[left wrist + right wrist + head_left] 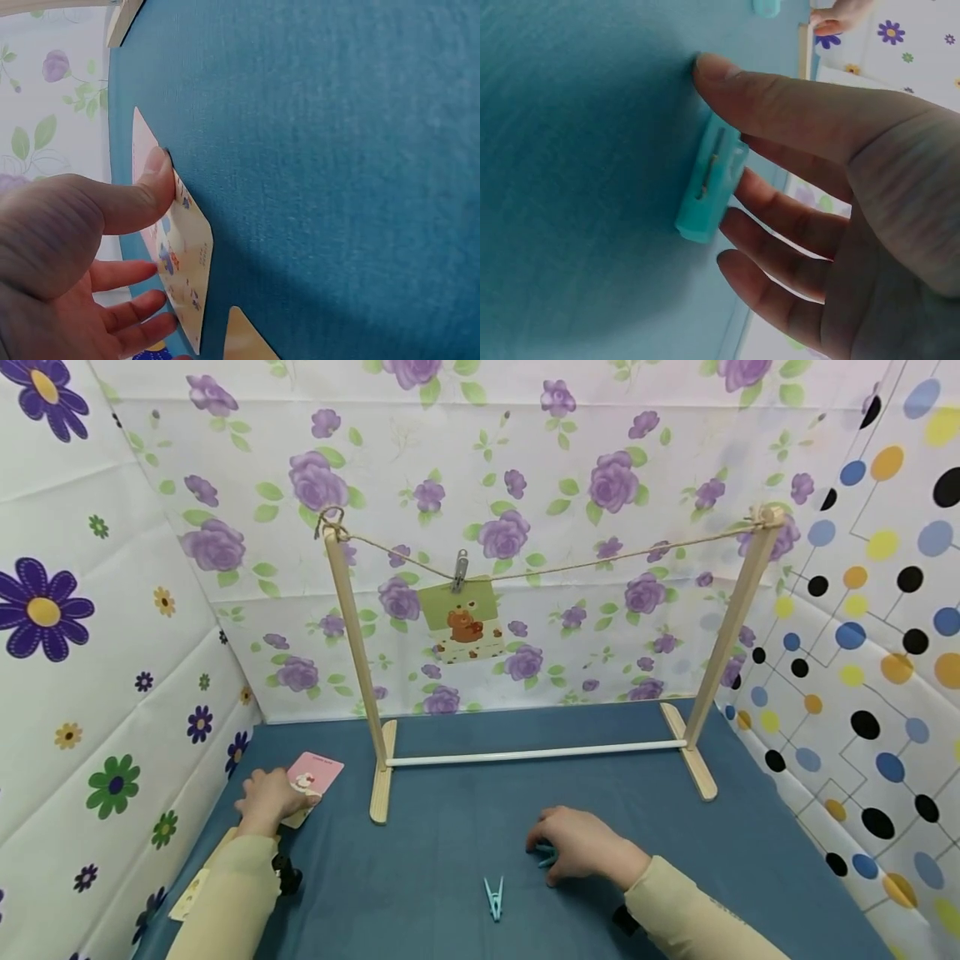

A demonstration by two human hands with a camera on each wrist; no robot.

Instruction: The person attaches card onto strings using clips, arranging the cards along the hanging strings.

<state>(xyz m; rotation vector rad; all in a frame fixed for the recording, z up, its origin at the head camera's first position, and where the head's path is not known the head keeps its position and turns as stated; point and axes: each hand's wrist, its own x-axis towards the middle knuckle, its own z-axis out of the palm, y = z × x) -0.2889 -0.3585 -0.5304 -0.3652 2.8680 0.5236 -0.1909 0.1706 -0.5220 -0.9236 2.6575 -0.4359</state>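
Far side: white wall sheet with purple roses [555, 452], meeting left wall sheet with purple and green flowers [45, 710] and right wall sheet with coloured dots joined by grey lines [877, 643]. Below: blue cloth-covered table [420, 877], far edge along the roses, left edge along the flowers. On its far half: pale wooden stand of two posts on flat feet [355, 643]. White round rod [536, 753] joining the feet; thin brown twine [600, 560] tied between post tops, sagging.

On both arms: pale yellow fabric sleeves [221, 902]; dark lettering on the right one, too blurred to read.

Near left edge: left hand [268, 797], thumb and fingers gripping opposite edges of pink-and-cream paper card [318, 772]; tiny print, illegible. Near, right of centre: right hand [581, 843], fingers curled round teal plastic clothespin [709, 184]; cannot tell how tightly pinched. Broad stretch of cloth between hands, and more between right hand and rod.

On twine, left of middle: green-and-cream card with brown bear [465, 627], lower edge well above rod. At its top, silver metal clip [460, 572]. At near left edge: pale yellow card [191, 893], partly hidden by sleeve.

Near centre, flat on cloth: second teal clothespin [494, 902], spread end toward far side.
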